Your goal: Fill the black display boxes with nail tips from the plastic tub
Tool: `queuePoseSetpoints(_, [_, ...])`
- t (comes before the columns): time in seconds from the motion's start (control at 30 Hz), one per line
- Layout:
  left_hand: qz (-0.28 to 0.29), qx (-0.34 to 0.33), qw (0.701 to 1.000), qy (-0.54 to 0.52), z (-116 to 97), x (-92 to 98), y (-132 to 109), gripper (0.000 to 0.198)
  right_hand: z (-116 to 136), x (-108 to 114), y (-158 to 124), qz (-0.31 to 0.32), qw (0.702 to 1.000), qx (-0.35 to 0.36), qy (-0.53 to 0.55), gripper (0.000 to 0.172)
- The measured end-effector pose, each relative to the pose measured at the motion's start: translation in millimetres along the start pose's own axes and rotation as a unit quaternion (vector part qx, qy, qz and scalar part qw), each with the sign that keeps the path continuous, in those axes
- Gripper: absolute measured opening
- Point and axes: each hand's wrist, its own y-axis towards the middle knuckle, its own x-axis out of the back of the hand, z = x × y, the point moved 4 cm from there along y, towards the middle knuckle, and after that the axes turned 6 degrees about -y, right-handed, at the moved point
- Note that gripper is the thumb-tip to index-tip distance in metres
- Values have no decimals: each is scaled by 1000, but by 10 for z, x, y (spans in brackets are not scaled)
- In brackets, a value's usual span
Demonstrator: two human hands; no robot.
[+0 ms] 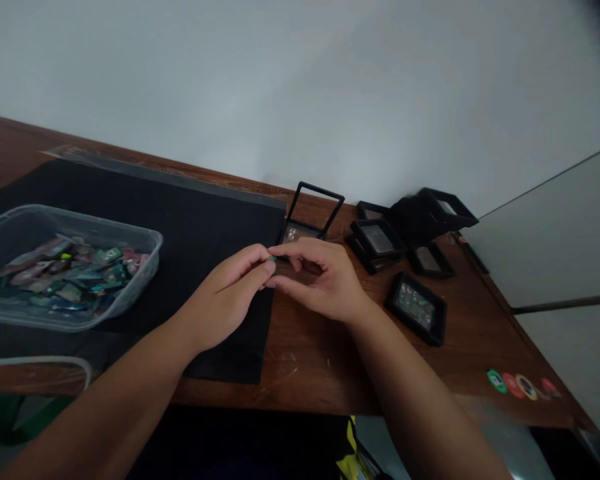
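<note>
Head view, left hand [225,293]: grip closed to a pinch; fingertips held a small green piece [271,258]
Right hand [320,280]: grip curled shut on the same piece; it hung over the worktop [305,360], near the open black case [307,217]
Writing: stickers [523,385] were too small to read

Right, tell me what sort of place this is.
Probably a small packing or craft bench: a wooden table, a clear tub of colourful pieces on a black mat, black display cases, and the left hand and right hand pinching a small green piece.
</note>
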Motion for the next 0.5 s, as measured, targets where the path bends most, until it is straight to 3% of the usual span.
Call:
queuePoseSetpoints(0.27, [10,-3,1000,-13,-45,-14,-15,32,55,93,-21,-11,999,11,-38,27])
queuePoseSetpoints(0.4, [-37,-14,999,35,-68,20,-34,35,-131,210,-25,-48,990,-71,-108,33])
queuePoseSetpoints(0.5, [-84,-25,980,179,-59,65,-45,32,-377,255,-10,-79,974,-153,-149,34])
